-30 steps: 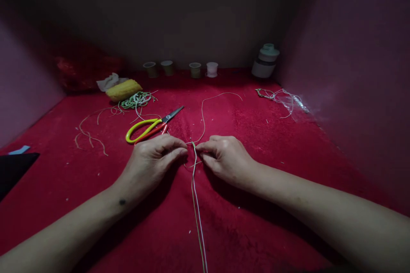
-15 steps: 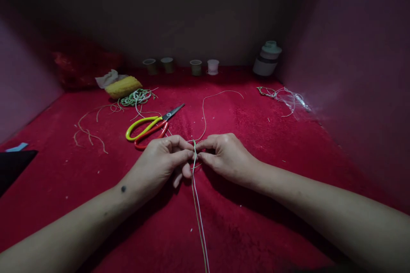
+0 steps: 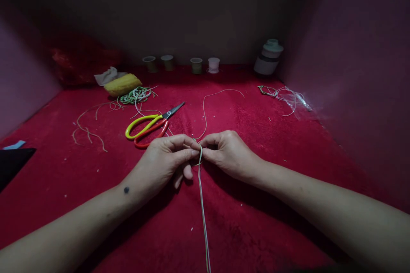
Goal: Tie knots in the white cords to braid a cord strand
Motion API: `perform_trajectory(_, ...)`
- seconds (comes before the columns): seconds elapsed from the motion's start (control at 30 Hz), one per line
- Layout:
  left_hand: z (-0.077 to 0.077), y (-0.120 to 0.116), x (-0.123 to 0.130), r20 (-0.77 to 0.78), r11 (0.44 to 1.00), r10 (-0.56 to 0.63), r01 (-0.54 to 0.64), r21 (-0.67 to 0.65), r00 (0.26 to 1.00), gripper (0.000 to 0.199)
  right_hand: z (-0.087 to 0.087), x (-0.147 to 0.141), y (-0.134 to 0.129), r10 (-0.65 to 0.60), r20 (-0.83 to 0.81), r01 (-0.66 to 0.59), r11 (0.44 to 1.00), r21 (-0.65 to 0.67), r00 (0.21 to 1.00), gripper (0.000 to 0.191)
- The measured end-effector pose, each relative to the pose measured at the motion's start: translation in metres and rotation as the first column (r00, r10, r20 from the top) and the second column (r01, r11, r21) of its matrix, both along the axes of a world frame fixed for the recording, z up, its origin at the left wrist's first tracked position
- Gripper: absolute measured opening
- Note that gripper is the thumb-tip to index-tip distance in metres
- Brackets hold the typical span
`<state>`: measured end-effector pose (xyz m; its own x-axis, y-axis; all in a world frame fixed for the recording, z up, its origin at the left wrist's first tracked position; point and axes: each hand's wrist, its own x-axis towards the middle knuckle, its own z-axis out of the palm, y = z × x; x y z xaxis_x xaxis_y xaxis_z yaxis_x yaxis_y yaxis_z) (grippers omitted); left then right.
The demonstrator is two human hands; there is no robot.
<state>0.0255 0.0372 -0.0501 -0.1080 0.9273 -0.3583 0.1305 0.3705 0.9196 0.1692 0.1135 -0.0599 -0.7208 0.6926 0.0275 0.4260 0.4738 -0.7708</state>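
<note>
Pale green and white cords run from between my fingertips down to the bottom edge of the view. My left hand pinches them between thumb and index finger, its lower fingers curled below. Just across, my right hand is closed at the fingertips on the same cords, almost touching the left. The exact knot or loop in the pinch is too small to make out. Beyond the hands a thin cord curves away over the red cloth. Scissors with yellow and red handles lie behind my left hand.
At the back left lie a yellow roll and a bundle of green-white braided cord. Several thread spools line the back wall, with a bottle at the right. A plastic bag with cords lies below the bottle.
The pinched part of the cords has shifted slightly right, with my left fingertips following. The two hanging cords now lie closer together. The scissors stay put.
</note>
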Motion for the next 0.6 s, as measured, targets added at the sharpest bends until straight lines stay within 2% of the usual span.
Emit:
perform_trajectory(0.33,0.0017,-0.0002,-0.0005,0.063,1.0,0.001,-0.002,0.009,0.998,0.009,-0.0036,0.0006,0.0004,0.017,-0.056,-0.02,0.998,-0.054,0.998,0.019)
perform_trajectory(0.5,0.0028,0.0003,0.0024,0.066,1.0,0.001,-0.001,0.007,0.998,0.009,-0.0038,-0.0008,-0.0029,-0.021,-0.059,0.019,0.999,-0.049,0.998,0.017)
perform_trajectory(0.6,0.0076,0.0004,-0.0013,-0.013,0.999,0.016,-0.016,0.032,1.0,0.015,-0.0049,-0.0011,-0.0032,-0.05,-0.086,0.046,0.998,-0.044,0.995,0.015)
